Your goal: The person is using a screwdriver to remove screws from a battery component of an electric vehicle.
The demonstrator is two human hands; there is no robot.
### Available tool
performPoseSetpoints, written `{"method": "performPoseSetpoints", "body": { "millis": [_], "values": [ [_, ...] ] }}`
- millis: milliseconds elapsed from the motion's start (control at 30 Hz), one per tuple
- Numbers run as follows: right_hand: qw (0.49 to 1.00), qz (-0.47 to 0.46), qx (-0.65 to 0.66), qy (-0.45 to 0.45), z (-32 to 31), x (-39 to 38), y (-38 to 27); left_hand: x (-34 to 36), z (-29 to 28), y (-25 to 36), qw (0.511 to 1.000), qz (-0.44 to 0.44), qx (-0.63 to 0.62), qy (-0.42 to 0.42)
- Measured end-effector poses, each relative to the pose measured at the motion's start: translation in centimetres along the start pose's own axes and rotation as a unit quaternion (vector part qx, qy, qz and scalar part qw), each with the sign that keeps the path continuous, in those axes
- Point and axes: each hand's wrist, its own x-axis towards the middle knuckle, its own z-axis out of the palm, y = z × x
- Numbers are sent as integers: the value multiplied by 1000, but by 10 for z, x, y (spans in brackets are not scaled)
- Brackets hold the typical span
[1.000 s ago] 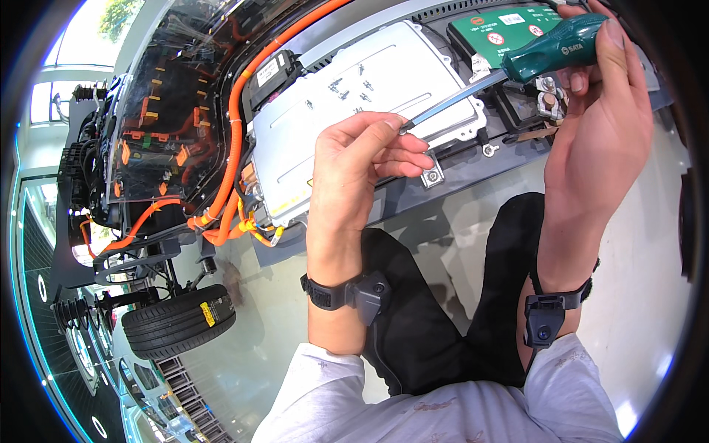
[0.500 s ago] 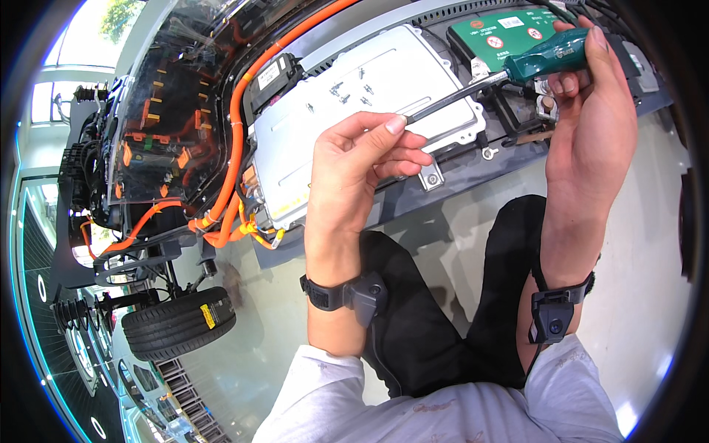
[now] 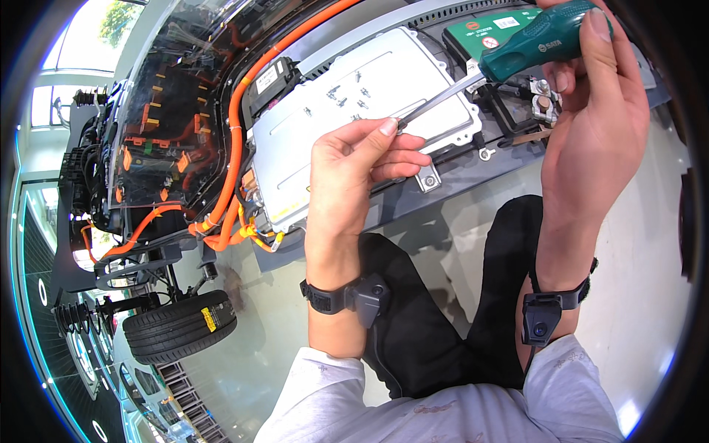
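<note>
My right hand (image 3: 591,100) is closed round the dark green handle of a screwdriver (image 3: 532,46), held over the upper right of the scene. The steel shaft slants down-left to my left hand (image 3: 354,155), whose thumb and forefinger pinch its tip; whether a small part sits there is hidden. Both hands are above a silver metal housing (image 3: 284,181), on which several small bolts (image 3: 340,96) lie scattered. A green labelled box (image 3: 465,37) is partly behind the handle, and a small metal bracket (image 3: 430,177) shows below my left fingers.
Thick orange cables (image 3: 235,170) curve along the left of the housing beside a transparent cover (image 3: 148,111) over orange connectors. A tyre (image 3: 177,328) stands at lower left, by suspension parts. My black-clad legs (image 3: 399,310) are below my hands on the pale floor (image 3: 628,295).
The screwdriver handle has shifted a little to the left, with my right hand's thumb rising since half a second ago. My left hand has barely moved, still pinching at the tip.
</note>
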Motion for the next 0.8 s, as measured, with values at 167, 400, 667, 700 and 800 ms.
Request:
{"method": "performPoseSetpoints", "body": {
  "millis": [167, 400, 667, 700, 800],
  "values": [
    [997, 12, -78, 14, 16, -3, -10, 0, -2, -1, 1000, -6, 3, 3],
    [996, -57, -16, -73, -3, 3, 0, 0, 2, 0, 1000, -6, -5, 21],
    [992, -51, 32, -114, -8, 5, -1, -1, 3, 1, 1000, -8, 10, 21],
    [992, -48, 34, -116, -10, 4, -4, -1, 4, 1, 1000, -8, 10, 21],
    [991, -40, 37, -121, -9, 1, -8, -3, 6, 1, 1000, 0, 9, 12]
  ]
}}
